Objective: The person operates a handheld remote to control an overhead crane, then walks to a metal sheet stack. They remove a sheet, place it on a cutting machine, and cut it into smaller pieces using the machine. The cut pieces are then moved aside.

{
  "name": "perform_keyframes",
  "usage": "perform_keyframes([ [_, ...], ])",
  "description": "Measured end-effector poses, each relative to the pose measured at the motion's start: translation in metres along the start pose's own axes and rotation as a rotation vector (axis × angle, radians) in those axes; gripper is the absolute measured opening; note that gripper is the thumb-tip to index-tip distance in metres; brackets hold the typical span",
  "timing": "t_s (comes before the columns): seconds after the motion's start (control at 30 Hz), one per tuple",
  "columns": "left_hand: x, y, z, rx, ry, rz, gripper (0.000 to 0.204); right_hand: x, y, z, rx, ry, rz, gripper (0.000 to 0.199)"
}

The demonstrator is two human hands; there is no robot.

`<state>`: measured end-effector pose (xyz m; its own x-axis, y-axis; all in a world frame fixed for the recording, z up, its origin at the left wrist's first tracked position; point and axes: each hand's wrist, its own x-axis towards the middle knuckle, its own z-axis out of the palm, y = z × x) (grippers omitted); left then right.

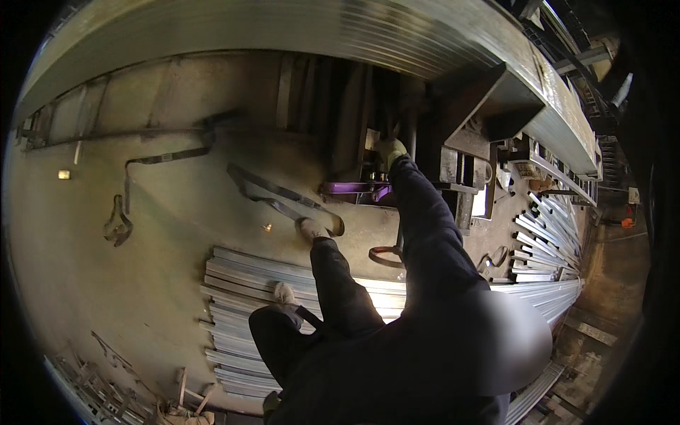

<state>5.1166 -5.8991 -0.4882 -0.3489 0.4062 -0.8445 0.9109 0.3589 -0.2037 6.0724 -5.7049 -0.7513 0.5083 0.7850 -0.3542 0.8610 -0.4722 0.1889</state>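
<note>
My right arm stretches forward in a dark sleeve. My right hand [389,151], in a pale glove, is at the dark metal machine [464,145], just above a purple bar-shaped part [350,188]. Shadow and blur hide its fingers, so what it touches cannot be made out. Low at the lower edge, what looks like my gloved left hand [271,402] hangs beside my dark clothing; its fingers do not show. My legs end in pale shoes near the bundle of long metal profiles [237,283] on the floor.
Dark straps [170,156] lie loosely on the floor at left, near another strap loop [283,195]. A long ribbed metal stack [397,35] spans the top. More metal tubes [538,248] fan out at right. A reddish-brown loop [386,256] lies below the machine.
</note>
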Motion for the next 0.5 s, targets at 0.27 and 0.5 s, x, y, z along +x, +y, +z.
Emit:
perform_keyframes([
  [0.27, 0.016, 0.133, -0.03, -0.745, 0.063, 0.135, 0.043, -0.052, -0.025, -0.024, 0.469, -0.378, 0.208, 0.039],
  [0.5, 0.018, 0.216, -0.048, -0.822, -0.038, 0.263, 0.051, -0.055, -0.033, -0.089, 0.615, -0.169, 0.484, 0.055],
])
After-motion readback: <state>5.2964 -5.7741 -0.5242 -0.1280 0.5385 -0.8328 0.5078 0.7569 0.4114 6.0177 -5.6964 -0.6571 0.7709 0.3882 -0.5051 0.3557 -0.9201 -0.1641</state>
